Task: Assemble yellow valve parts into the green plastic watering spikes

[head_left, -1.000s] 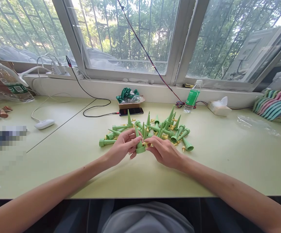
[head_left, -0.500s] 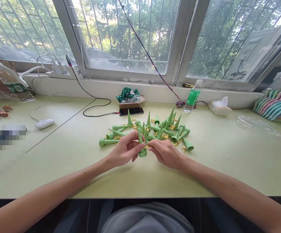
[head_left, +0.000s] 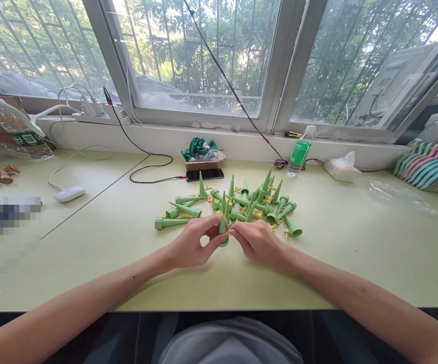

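Note:
My left hand grips a green plastic watering spike near its wide collar, with the pointed end up. Against that collar, the fingertips of my right hand are pinched on a small yellow nozzle, mostly covered by the fingers. Just beyond both hands lies a loose pile of more green spikes, some standing on their collars and others on their sides. Small yellow nozzles are scattered among them.
Behind the pile are a phone on a cable and a small carton with green plastic. A water bottle, tissue pack and hangers stand to the right. A white mouse lies left.
The spike in my left hand has tipped and sunk slightly, so its point now sits lower. My left fingers have shifted around it. My right hand stays pinched beside its collar.

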`<state>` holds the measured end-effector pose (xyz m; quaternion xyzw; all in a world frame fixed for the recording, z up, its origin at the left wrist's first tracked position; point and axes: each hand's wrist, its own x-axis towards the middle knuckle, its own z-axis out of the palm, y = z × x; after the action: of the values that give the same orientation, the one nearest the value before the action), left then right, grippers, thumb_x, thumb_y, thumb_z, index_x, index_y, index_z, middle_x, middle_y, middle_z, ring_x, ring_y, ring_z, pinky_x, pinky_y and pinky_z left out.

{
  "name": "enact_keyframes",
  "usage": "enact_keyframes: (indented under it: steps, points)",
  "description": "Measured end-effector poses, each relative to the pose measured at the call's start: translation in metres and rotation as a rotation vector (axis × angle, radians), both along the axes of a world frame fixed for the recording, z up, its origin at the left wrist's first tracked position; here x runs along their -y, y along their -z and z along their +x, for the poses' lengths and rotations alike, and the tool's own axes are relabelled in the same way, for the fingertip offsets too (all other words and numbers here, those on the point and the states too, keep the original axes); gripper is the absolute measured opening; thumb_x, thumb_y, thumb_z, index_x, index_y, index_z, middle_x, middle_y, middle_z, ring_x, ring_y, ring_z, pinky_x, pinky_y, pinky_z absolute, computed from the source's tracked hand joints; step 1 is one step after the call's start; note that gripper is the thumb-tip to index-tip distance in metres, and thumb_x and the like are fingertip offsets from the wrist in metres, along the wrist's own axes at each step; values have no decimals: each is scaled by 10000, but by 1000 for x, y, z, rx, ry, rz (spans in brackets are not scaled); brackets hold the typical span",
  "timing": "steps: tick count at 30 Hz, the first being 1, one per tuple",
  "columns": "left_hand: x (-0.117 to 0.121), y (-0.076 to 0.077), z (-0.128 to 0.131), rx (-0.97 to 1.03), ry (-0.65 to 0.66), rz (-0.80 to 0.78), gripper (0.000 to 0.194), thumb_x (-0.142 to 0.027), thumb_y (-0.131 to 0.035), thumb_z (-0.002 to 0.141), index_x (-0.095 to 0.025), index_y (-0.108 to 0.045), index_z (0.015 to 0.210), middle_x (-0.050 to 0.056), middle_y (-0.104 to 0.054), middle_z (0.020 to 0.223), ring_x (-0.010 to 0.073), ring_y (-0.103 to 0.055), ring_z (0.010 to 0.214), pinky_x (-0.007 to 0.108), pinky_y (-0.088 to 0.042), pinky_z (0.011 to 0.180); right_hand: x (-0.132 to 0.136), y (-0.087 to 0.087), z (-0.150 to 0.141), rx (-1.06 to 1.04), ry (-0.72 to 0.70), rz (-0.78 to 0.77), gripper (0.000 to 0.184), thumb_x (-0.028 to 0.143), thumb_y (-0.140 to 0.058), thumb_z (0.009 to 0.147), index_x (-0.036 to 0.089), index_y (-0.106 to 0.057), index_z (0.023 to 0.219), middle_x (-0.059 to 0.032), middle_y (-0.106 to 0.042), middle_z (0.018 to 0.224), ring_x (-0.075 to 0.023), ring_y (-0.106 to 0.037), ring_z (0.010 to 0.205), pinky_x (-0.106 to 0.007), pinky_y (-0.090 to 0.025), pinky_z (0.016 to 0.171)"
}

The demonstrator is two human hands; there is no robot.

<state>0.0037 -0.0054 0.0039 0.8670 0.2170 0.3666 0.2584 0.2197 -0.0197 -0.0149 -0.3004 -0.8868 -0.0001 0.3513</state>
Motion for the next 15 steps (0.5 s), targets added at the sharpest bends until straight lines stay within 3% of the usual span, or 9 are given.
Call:
enact_keyframes:
  steps: [11, 15]
  points:
    - [-1, 1, -1, -36, -3, 134, 28, -155, -582, 931, -154, -611, 931, 27, -597, 752, 102, -470, 605, 230, -431, 563, 0, 3, 0, 19, 35, -18, 345, 250, -293, 1068, 214, -383, 737, 56, -361, 581, -100, -236, 479, -247, -203, 503]
    - [1, 0, 0, -29, -29, 84, 48, -181, -575, 940, -150, -607, 920, 23, -604, 728, 100, -482, 600, 226, -448, 564, 0, 2, -1, 34, 59, -68, 354, 267, -298, 1071, 208, -419, 744, 50, -398, 576, -98, -287, 472, -247, -219, 514]
